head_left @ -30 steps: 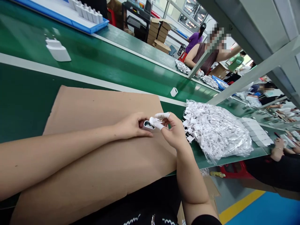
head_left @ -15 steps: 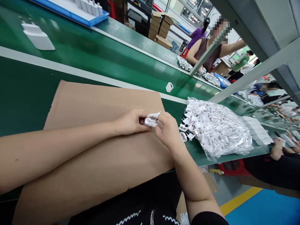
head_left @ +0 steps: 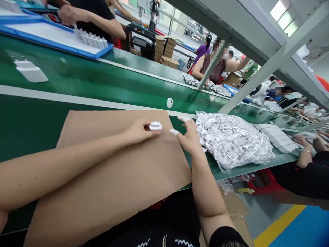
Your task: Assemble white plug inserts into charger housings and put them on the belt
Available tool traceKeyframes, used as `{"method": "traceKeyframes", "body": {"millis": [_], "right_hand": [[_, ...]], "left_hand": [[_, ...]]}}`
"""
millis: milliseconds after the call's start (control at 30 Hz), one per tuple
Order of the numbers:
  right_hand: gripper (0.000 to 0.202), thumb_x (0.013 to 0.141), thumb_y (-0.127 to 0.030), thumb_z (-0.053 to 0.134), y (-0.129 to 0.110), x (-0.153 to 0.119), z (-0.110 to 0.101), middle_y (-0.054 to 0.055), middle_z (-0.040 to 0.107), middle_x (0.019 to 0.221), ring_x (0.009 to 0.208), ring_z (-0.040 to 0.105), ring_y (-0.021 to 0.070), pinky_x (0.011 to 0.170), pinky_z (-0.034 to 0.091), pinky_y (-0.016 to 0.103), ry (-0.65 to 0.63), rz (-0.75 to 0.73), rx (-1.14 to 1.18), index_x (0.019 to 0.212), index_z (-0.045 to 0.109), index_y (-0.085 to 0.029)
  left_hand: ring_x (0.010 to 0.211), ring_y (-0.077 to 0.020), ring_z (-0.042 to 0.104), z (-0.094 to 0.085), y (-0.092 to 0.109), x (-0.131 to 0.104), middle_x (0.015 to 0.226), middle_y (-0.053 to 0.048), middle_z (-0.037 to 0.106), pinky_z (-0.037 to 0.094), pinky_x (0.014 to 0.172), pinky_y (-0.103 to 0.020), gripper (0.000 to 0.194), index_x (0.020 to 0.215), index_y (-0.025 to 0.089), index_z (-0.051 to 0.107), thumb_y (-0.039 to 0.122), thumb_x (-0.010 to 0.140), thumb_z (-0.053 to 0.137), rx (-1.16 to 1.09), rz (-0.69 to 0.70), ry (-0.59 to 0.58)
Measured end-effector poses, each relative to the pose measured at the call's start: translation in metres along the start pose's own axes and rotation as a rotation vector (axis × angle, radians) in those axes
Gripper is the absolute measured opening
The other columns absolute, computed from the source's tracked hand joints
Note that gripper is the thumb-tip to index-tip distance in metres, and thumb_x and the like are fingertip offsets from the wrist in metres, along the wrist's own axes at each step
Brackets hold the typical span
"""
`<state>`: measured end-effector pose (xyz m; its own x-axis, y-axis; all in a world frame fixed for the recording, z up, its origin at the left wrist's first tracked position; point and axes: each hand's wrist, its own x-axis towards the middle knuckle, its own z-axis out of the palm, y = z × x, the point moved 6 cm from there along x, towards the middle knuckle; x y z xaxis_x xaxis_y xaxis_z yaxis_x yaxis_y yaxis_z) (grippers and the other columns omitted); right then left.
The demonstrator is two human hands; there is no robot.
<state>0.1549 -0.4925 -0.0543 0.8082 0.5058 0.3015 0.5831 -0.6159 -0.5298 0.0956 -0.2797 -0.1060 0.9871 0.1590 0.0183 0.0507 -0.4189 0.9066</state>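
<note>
Pinching a small white charger plug (head_left: 155, 126) between thumb and fingertips, your left hand (head_left: 137, 132) holds it just above the brown cardboard sheet (head_left: 108, 164) that covers the near part of the green bench (head_left: 31, 123). Your right hand (head_left: 189, 137) sits just beside it, apart from the plug, with its fingers spread and empty; white finger cots cover the fingertips (head_left: 174, 132) you can see. Just to the right of that hand lies a clear plastic bag (head_left: 231, 140) packed with many more white plugs, resting on the green surface at the cardboard's right edge. Beyond the bag, a row of white blocks (head_left: 276, 139) lies on the bench. On the green conveyor belt (head_left: 115, 82) behind your hands, one lone white plug (head_left: 169, 102) stands near the pale stripe, and a larger white adapter (head_left: 31, 71) lies far off to the left. Across the belt, a blue tray (head_left: 51, 37) carries a row of white adapters (head_left: 89, 38), with another person's hand (head_left: 68, 14) above it. Other people sit further along the line to the right.
</note>
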Motion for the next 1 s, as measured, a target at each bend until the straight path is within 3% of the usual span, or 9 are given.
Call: {"method": "traceKeyframes", "body": {"millis": [133,267,400,467,567,667,833,900,1000], "right_hand": [[0.040,0.091,-0.022,0.062,0.041,0.002,-0.025,0.021,0.060,0.129,0.128,0.049,0.0381,0.106,0.038,0.052,-0.014,0.312,-0.487,0.131,0.066,-0.016],[0.031,0.087,-0.009,0.057,0.050,0.002,-0.017,0.017,0.065,0.122,0.123,0.054,0.0328,0.103,0.037,0.047,-0.172,0.359,-0.662,0.114,0.073,-0.016],[0.033,0.087,-0.003,0.051,0.049,0.004,-0.017,0.011,0.070,0.112,0.114,0.059,0.0258,0.100,0.036,0.040,-0.187,0.389,-0.636,0.106,0.074,-0.017],[0.031,0.087,-0.005,0.052,0.048,0.006,-0.021,0.009,0.071,0.110,0.111,0.060,0.0251,0.098,0.037,0.039,-0.110,0.382,-0.576,0.104,0.074,-0.019],[0.035,0.091,-0.010,0.051,0.046,0.009,-0.029,0.011,0.067,0.122,0.120,0.055,0.0283,0.099,0.037,0.041,0.101,0.344,-0.582,0.118,0.070,-0.021],[0.039,0.092,-0.011,0.051,0.051,0.013,-0.020,0.016,0.063,0.129,0.130,0.049,0.0328,0.109,0.029,0.049,0.055,0.324,-0.657,0.127,0.066,-0.016],[0.042,0.087,-0.003,0.049,0.056,0.012,-0.009,0.012,0.067,0.119,0.118,0.056,0.0283,0.105,0.032,0.045,-0.041,0.336,-0.591,0.118,0.070,-0.021],[0.041,0.084,-0.001,0.050,0.052,0.011,-0.013,0.010,0.068,0.113,0.118,0.055,0.0286,0.106,0.033,0.046,0.042,0.291,-0.512,0.111,0.072,-0.022],[0.034,0.079,-0.001,0.053,0.049,0.012,-0.015,0.007,0.069,0.106,0.110,0.058,0.0245,0.104,0.040,0.043,0.173,0.214,-0.190,0.103,0.068,-0.019]], "left_hand": [[0.094,-0.0238,0.065,-0.061,-0.017,0.057,0.105,-0.006,0.075,0.047,0.079,-0.029,0.053,0.110,0.017,0.075,0.052,0.071,0.084,0.158,-0.122,0.301],[0.099,-0.0224,0.060,-0.112,-0.041,0.103,0.114,-0.007,0.071,0.046,0.088,-0.031,0.052,0.119,0.012,0.070,0.044,0.079,0.080,0.356,-0.276,0.481],[0.112,-0.0306,0.057,-0.128,-0.052,0.115,0.125,-0.015,0.064,0.047,0.099,-0.044,0.062,0.120,0.004,0.065,0.041,0.075,0.086,0.366,-0.403,0.494],[0.127,-0.0378,0.048,-0.132,-0.046,0.108,0.142,-0.021,0.051,0.041,0.108,-0.053,0.083,0.132,0.001,0.056,0.044,0.070,0.089,0.399,-0.419,0.651],[0.139,-0.0381,0.035,-0.126,-0.018,0.099,0.155,-0.019,0.035,0.030,0.118,-0.057,0.089,0.146,0.006,0.042,0.042,0.075,0.083,0.507,-0.141,0.928],[0.143,-0.0349,0.034,-0.096,-0.003,0.122,0.158,-0.014,0.036,0.030,0.120,-0.052,0.077,0.149,0.014,0.042,0.035,0.082,0.073,0.591,0.157,0.746],[0.153,-0.0367,0.028,-0.049,-0.025,0.183,0.164,-0.016,0.034,0.027,0.126,-0.044,0.093,0.159,0.013,0.034,0.027,0.075,0.072,0.582,0.110,0.205],[0.146,-0.0336,0.042,-0.040,-0.029,0.194,0.157,-0.017,0.045,0.032,0.124,-0.040,0.083,0.153,0.013,0.044,0.027,0.076,0.070,0.555,0.090,0.112],[0.125,-0.0303,0.059,-0.038,-0.023,0.189,0.143,-0.016,0.053,0.044,0.114,-0.039,0.064,0.138,0.015,0.059,0.030,0.077,0.069,0.535,0.105,0.150]]}}
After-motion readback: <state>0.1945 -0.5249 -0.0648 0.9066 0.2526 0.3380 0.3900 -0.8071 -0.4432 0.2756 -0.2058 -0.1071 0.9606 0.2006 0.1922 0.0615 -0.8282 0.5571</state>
